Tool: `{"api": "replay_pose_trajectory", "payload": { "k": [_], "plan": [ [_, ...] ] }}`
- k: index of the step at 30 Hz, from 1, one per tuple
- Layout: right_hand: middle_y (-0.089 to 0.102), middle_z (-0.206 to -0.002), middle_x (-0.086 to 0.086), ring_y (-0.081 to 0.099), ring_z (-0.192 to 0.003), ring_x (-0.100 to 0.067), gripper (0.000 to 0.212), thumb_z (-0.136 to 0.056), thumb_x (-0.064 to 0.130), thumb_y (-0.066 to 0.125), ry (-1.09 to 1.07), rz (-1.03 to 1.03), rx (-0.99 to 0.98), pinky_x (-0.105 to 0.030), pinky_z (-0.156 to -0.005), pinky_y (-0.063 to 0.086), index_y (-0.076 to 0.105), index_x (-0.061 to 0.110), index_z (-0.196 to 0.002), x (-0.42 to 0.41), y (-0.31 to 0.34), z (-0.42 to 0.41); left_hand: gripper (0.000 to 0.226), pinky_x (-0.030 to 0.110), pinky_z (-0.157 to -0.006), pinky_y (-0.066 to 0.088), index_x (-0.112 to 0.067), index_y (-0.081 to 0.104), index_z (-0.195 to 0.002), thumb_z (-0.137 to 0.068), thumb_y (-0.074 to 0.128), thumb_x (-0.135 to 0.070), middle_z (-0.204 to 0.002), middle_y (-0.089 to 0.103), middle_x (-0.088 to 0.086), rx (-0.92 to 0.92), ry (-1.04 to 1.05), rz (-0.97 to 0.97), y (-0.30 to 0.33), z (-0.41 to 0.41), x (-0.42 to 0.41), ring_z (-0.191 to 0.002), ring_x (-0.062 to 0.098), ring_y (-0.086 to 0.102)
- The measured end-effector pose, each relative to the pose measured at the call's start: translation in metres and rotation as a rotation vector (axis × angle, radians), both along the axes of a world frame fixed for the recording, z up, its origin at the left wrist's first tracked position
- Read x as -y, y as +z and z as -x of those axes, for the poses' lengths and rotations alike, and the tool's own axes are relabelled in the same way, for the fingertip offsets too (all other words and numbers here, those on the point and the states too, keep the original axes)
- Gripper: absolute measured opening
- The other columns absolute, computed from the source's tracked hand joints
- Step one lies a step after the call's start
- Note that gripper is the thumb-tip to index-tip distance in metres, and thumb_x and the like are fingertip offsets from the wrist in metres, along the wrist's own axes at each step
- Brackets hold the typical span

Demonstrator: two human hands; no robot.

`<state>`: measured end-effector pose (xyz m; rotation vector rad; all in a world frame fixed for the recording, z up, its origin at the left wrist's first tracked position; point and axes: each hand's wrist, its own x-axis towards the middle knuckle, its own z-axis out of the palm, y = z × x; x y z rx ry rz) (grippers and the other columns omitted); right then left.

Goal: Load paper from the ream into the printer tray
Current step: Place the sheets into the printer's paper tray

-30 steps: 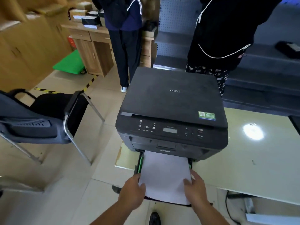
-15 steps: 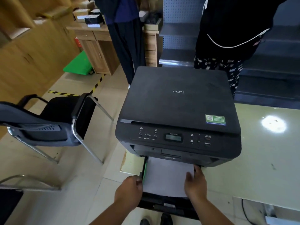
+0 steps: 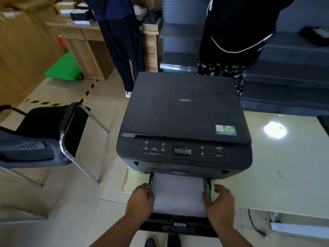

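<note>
A black printer [image 3: 183, 113] stands at the left end of a pale green table [image 3: 277, 175]. Its paper tray [image 3: 178, 225] is pulled out toward me. A white paper stack [image 3: 178, 193] lies flat in the tray, with its far end under the printer body. My left hand [image 3: 140, 200] is curled against the stack's left edge. My right hand [image 3: 219, 202] is at the right edge with its thumb on the paper and its fingers spread over the tray's green side guide [image 3: 207, 188]. No ream is in view.
An office chair [image 3: 44, 132] stands on the tiled floor to the left. Two people [image 3: 121, 41] [image 3: 235, 32] stand behind the printer, close to its back edge. Wooden desks [image 3: 83, 43] and dark shelving [image 3: 293, 72] line the back. My shoes [image 3: 162, 241] are under the tray.
The paper stack has slid deeper into the tray and now lies flat. My right hand has opened, with its fingers now spread outside the right guide. The camera has come closer.
</note>
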<state>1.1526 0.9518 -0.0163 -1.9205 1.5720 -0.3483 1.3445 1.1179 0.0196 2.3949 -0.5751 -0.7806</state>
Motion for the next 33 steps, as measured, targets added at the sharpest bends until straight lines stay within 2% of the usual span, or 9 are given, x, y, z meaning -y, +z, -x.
{"api": "replay_pose_trajectory", "payload": {
  "k": [2,6,8,11,13,19,22,29,33],
  "plan": [
    [0.072,-0.092,-0.011,0.065,-0.084,-0.031,0.028,-0.075,0.023,0.079,0.02,-0.09,-0.044,-0.045,-0.073,0.057,0.072,0.007,-0.097,-0.002,-0.006,0.007,0.02,0.031,-0.058,0.041,-0.008,0.064,-0.096,-0.084,0.048,-0.009,-0.074,0.057,0.005,-0.026,-0.014,0.01,-0.004,0.001,0.003,-0.064,0.02,0.051],
    [0.074,-0.08,-0.009,0.066,-0.069,-0.027,0.003,-0.08,0.012,0.07,-0.004,-0.084,-0.056,-0.039,-0.061,0.055,0.073,0.011,-0.08,-0.003,-0.008,0.009,0.014,0.032,-0.056,0.041,-0.009,0.062,-0.086,-0.083,0.048,-0.008,-0.067,0.054,0.008,-0.002,0.004,0.021,-0.009,0.005,0.002,-0.061,0.026,0.053],
    [0.072,-0.07,-0.009,0.063,-0.06,-0.026,0.011,-0.081,0.01,0.068,-0.011,-0.088,-0.099,-0.039,-0.055,0.053,0.07,0.01,-0.07,-0.002,-0.007,0.008,0.012,0.033,-0.058,0.044,-0.011,0.059,-0.086,-0.084,0.047,-0.007,-0.067,0.056,0.005,-0.006,0.043,0.025,-0.009,0.01,0.003,-0.061,0.022,0.053],
    [0.068,-0.063,-0.011,0.062,-0.056,-0.027,0.018,-0.081,0.008,0.064,-0.013,-0.104,-0.115,-0.04,-0.052,0.052,0.065,0.007,-0.063,-0.002,-0.005,0.005,0.028,0.032,-0.063,0.046,-0.012,0.058,-0.111,-0.084,0.05,-0.009,-0.085,0.068,0.01,-0.027,0.113,0.054,-0.008,0.016,0.006,-0.074,0.028,0.062],
    [0.067,-0.061,-0.011,0.061,-0.055,-0.026,0.02,-0.081,0.006,0.063,-0.009,-0.105,-0.108,-0.038,-0.051,0.051,0.064,0.007,-0.061,-0.002,-0.005,0.005,0.032,0.034,-0.069,0.051,-0.012,0.058,-0.115,-0.083,0.054,-0.014,-0.094,0.071,0.01,-0.027,0.125,0.059,-0.009,0.016,0.006,-0.082,0.029,0.064],
    [0.07,-0.068,-0.013,0.063,-0.06,-0.027,0.013,-0.081,0.003,0.064,0.029,-0.138,-0.064,-0.031,-0.056,0.048,0.07,0.004,-0.07,0.001,-0.005,0.005,0.035,0.032,-0.076,0.054,-0.012,0.061,-0.115,-0.081,0.061,-0.022,-0.1,0.071,0.008,-0.015,0.147,0.055,-0.012,0.013,0.005,-0.086,0.026,0.066],
    [0.071,-0.069,-0.012,0.063,-0.062,-0.026,0.01,-0.081,0.003,0.064,0.04,-0.15,-0.046,-0.03,-0.059,0.05,0.071,0.005,-0.074,0.002,-0.005,0.004,0.023,0.032,-0.066,0.054,-0.015,0.063,-0.099,-0.08,0.059,-0.027,-0.086,0.069,0.005,0.013,0.1,0.02,-0.012,0.016,0.008,-0.073,0.022,0.063],
    [0.068,-0.066,-0.016,0.064,-0.062,-0.029,0.017,-0.085,0.002,0.06,0.065,-0.135,-0.018,-0.039,-0.057,0.053,0.065,0.0,-0.069,-0.004,-0.005,0.009,0.007,0.022,-0.056,0.042,-0.016,0.058,-0.084,-0.085,0.057,-0.023,-0.074,0.061,0.001,-0.014,-0.019,0.035,-0.005,0.016,0.002,-0.065,0.014,0.057],
    [0.065,-0.083,-0.012,0.058,-0.08,-0.029,0.008,-0.086,0.013,0.065,0.161,0.04,-0.06,-0.042,-0.071,0.054,0.067,0.005,-0.09,-0.022,0.01,0.014,0.012,0.03,-0.066,0.049,-0.021,0.056,-0.096,-0.085,0.052,-0.023,-0.085,0.056,0.0,0.126,-0.151,0.019,0.001,0.021,-0.018,-0.075,0.016,0.053]
  ]
}}
